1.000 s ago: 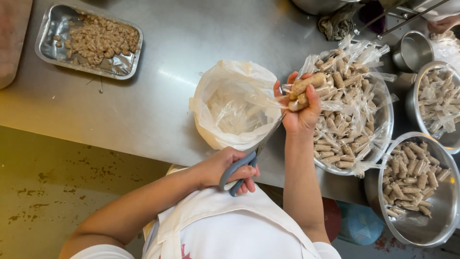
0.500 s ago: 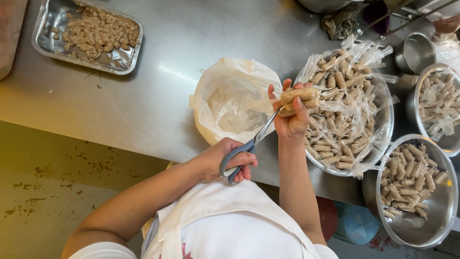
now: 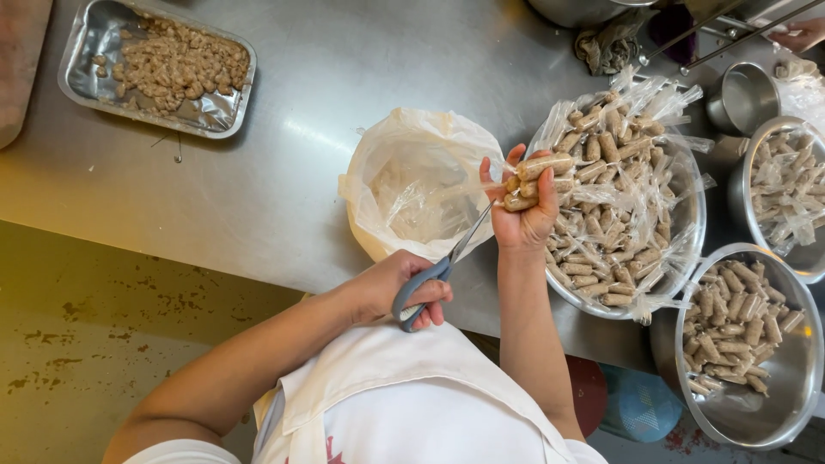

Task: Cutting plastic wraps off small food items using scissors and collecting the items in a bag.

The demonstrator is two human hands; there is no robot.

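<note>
Holding scissors (image 3: 447, 266) closed in the left hand (image 3: 391, 288). Right hand (image 3: 524, 215) grips wrapped rolls (image 3: 537, 180) beside the plastic bag (image 3: 412, 180).

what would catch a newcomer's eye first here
The right hand at centre lifts a bunch of plastic-wrapped sausages while the left hand points grey-handled scissors at them. Behind them a white plastic bag gapes open, and a heaped steel bowl sits to the right.

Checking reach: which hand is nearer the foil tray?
Left. The left hand, holding scissors, is below and right of the foil tray; the right hand is farther right.
</note>
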